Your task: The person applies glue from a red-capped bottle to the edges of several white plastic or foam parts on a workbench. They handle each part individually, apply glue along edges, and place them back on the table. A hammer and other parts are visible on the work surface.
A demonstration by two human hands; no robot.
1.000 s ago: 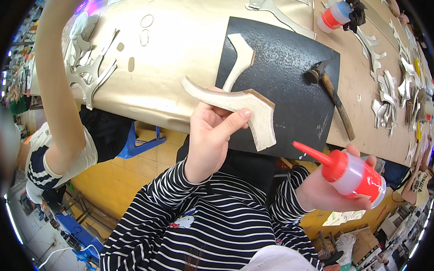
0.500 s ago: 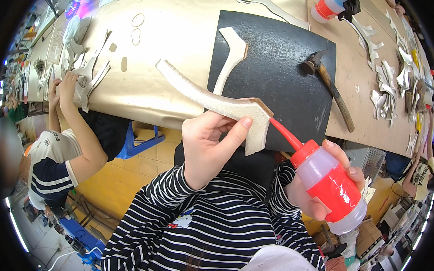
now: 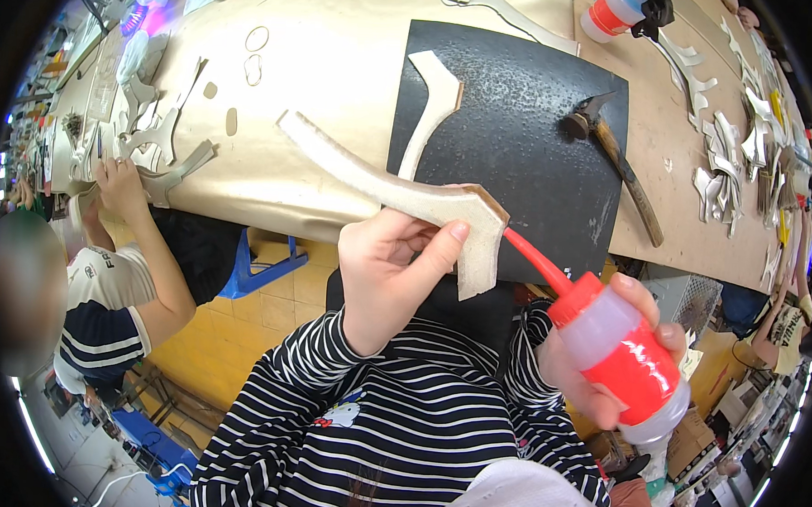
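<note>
Between thumb and fingers, my left hand (image 3: 392,271) grips a curved off-white shoe-upper-like piece (image 3: 426,200) with a brown edge, holding it above the table's front edge. My right hand (image 3: 591,379) is wrapped round a squeeze bottle (image 3: 632,363) with a red label and a long red nozzle. The nozzle's tip meets the brown edge at the piece's right corner. A similar off-white piece (image 3: 432,105) lies on the black mat (image 3: 529,132), just beyond the held one. To its right, a hammer (image 3: 616,163) with a wooden handle rests across the mat's right edge.
A co-worker's hands (image 3: 119,187) handle similar pieces (image 3: 179,167) at the left. Another red-labelled bottle (image 3: 607,16) stands at the far right. Several cut pieces (image 3: 722,168) are piled on the right side. Two rubber bands (image 3: 255,57) lie on the gold table covering.
The bottle's nozzle has slid slightly down along the piece's brown edge, and the bottle has shifted a little right and down. The held piece has tilted slightly. The co-worker's hands have moved lower.
</note>
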